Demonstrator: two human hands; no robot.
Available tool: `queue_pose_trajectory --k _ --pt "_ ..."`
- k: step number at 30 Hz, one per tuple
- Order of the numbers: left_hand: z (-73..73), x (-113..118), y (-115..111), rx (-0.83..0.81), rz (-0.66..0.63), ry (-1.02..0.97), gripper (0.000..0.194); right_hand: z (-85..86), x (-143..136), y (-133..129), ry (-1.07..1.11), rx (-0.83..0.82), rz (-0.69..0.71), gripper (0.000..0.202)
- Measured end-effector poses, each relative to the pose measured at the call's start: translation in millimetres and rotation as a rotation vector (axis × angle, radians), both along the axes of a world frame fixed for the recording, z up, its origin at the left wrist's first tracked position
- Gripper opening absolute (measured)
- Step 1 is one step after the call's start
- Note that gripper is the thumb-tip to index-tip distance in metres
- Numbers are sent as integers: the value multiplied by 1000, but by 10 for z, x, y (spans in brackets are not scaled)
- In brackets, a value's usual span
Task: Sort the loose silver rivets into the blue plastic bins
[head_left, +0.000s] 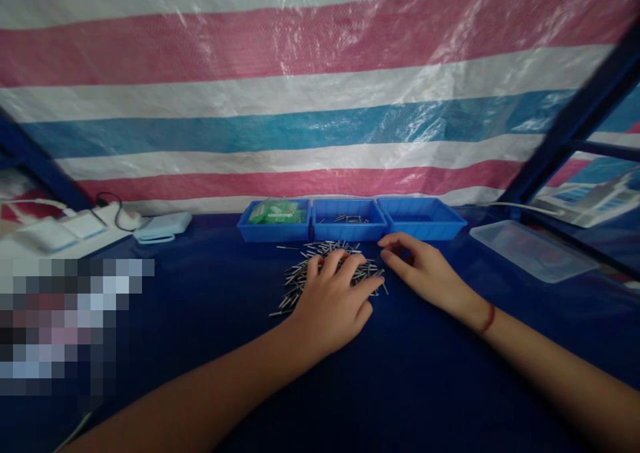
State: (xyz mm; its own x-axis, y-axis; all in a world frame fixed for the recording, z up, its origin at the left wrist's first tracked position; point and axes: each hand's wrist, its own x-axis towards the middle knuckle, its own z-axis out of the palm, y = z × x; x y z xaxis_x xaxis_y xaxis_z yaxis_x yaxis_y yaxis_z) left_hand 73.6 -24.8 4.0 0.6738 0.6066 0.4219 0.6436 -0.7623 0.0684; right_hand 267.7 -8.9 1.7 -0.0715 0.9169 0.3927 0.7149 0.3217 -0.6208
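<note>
A red, white and blue striped sheet (300, 129) hung behind the dark blue tabletop (200, 373). Over there, the left hand (333, 299) lay spread on the pins; the right hand (425, 269) curled just beside them, whether pinching anything I couldn't tell. Beyond stood three blue bins (421, 227): green packets (277, 211) in the left, their print too small to read, and a few pins in the middle. The heap of metal pins (295, 276) sat before them, left of a clear plastic lid (533, 249).
</note>
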Motion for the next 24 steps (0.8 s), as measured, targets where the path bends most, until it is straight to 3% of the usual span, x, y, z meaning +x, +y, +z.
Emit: queue_pose_trajectory --k 3,10,24 --pt "27 20 13 6 -37 25 19 47 -42 -53 -28 18 22 18" --pt "31 41 33 -27 -49 0 13 49 -46 -100 -25 40 37 15" --pt "-6 29 66 -108 12 -121 23 51 -88 -160 -62 21 95 14"
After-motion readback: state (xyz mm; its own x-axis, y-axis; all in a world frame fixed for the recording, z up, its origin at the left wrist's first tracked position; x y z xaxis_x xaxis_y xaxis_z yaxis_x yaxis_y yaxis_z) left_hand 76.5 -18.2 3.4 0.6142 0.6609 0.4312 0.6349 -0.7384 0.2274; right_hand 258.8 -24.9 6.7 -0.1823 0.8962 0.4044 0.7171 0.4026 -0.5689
